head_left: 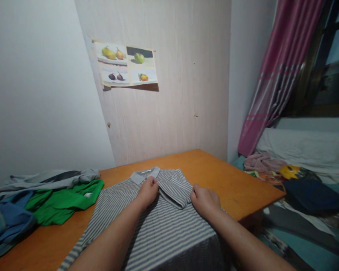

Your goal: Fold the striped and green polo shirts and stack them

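Note:
A grey-and-white striped polo shirt (164, 233) lies spread on the orange-brown table (214, 173), its grey collar (136, 177) toward the far side. One short sleeve (173, 192) is folded inward over the chest. My left hand (149, 191) is closed on the shirt near the collar, at the inner end of that sleeve. My right hand (205, 200) is closed at the shirt's right side edge, pinching the striped cloth beside the sleeve. The lower part of the shirt runs out of view, partly behind my left forearm.
On the table's left side lie a green garment (64, 201), a blue garment (17, 222) and a grey garment (56, 181) in a heap. Past the right table edge is a low surface with a dark blue cloth (313, 195) and other items. A pink curtain (271, 82) hangs there.

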### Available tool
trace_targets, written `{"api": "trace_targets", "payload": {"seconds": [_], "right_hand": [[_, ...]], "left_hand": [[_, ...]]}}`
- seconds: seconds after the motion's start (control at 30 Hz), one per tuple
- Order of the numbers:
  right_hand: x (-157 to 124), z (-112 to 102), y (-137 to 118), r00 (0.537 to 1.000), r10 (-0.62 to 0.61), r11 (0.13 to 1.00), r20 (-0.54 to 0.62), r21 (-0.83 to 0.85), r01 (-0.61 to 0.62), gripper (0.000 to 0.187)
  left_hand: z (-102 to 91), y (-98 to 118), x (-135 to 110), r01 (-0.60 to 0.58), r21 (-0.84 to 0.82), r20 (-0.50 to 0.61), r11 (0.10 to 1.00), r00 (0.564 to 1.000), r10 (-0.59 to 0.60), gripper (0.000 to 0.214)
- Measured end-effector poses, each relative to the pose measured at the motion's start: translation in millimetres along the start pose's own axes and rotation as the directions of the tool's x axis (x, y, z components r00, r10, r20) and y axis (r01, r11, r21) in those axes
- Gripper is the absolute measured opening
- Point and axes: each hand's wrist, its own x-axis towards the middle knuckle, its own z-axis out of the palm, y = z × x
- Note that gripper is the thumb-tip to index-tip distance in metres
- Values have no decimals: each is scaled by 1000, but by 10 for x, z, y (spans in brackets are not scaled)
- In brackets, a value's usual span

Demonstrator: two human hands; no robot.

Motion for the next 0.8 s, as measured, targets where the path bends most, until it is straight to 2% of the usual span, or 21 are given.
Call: {"api": "trace_targets", "payload": {"seconds": [0.37,0.47,0.53,0.67,0.73,0.8], "right_hand": [[-10,-15,-6,1000,6,1000,2,18,-6,30],[2,-22,1,1000,21,999,-11,32,-21,29],[16,-35,10,999,41,997,-5,59,-40,30],[40,-68,36,998,69,990,10,126,-70,33],[41,-77,44,997,74,987,16,139,-75,34],[37,-79,46,997,75,987,23,138,-78,33]], "left_hand": [[-216,175,-210,46,240,-54,970,998,-34,20],[-223,269,-281,-75,238,-73,968,993,95,17],[-205,363,-362,-211,180,-26,961,975,219,15],[-129,566,-589,-436,12,120,900,894,431,11],[-80,643,-694,-500,-4,168,866,853,493,7],[-24,686,-765,-535,43,197,844,833,517,14]]}}
